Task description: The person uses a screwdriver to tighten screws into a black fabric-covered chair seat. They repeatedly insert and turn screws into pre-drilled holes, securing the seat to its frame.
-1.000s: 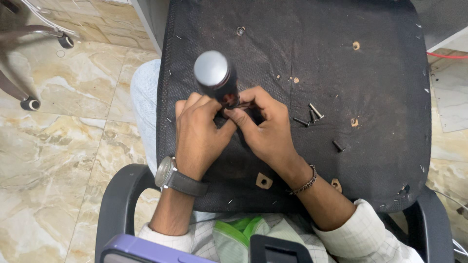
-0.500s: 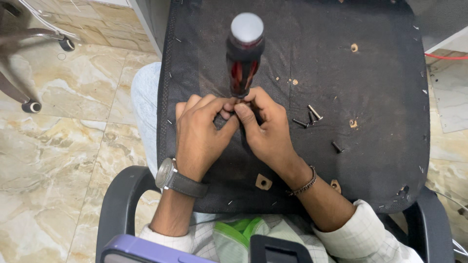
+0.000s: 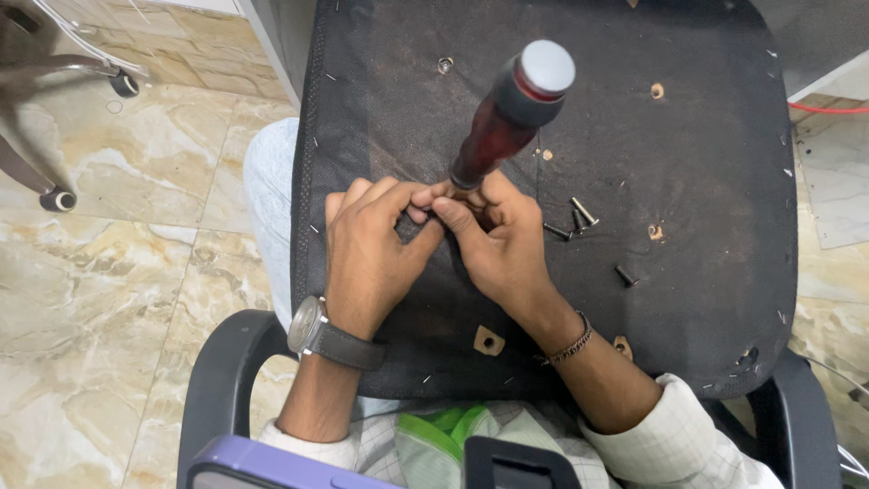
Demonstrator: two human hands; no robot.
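A screwdriver with a dark red translucent handle and a pale grey cap stands tilted on the upturned black underside of a chair seat, its cap leaning toward the far right and its lower end buried between the two hands. The left hand pinches at the base of the handle with its grip closed, and the right hand does the same from the other side, fingertips meeting where the shaft would be; the tip itself is hidden. The tool looks rigid and moderately heavy, the smooth handle likely a little slippery, so the thick middle of the handle seems the surest hold. Just right of the hands lie several loose dark screws, small, hard and apt to roll. No container is in view.
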